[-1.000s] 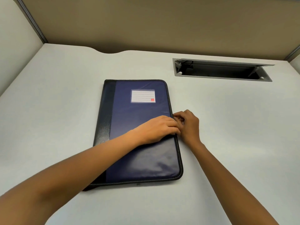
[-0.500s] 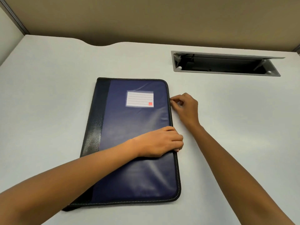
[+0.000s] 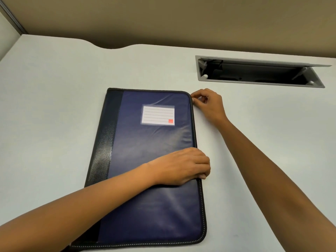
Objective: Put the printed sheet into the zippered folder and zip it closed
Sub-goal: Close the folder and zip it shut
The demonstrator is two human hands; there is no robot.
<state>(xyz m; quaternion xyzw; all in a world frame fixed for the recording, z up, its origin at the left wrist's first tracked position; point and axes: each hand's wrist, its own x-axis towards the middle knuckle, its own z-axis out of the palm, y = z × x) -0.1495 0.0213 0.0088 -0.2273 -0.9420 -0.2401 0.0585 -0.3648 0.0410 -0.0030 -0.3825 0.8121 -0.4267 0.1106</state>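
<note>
Zippered folder [image 3: 145, 142]: lies flat and closed on the pale surface [image 3: 54, 106], cover up. The black spine band [image 3: 105, 142] runs along its left side. The lined label pocket [image 3: 157, 114] sits on the far part of the blue cover. The near end reaches almost to the bottom of the view.

Left hand [image 3: 183, 166]: you have it palm-down on the cover, about midway along the right edge. Your forearm crosses the near half of the folder. The fingers [image 3: 203, 170] are pressed together and curled over the stitched right edge, gripping it.

Right hand [image 3: 209, 104]: it rests on the surface just beside the folder's far right corner. Thumb and forefinger [image 3: 195, 96] are pinched together against the rounded corner. Whatever sits between the fingertips is too small to make out. The other fingers are loosely curled behind.

Zipper: I cannot tell how far it is closed along the far edge.

Surroundings: a recessed cable hatch [image 3: 254, 73] is set into the surface at the far right, well apart from the folder, with its lid propped open. A tan partition [image 3: 163, 19] stands behind the far edge.
</note>
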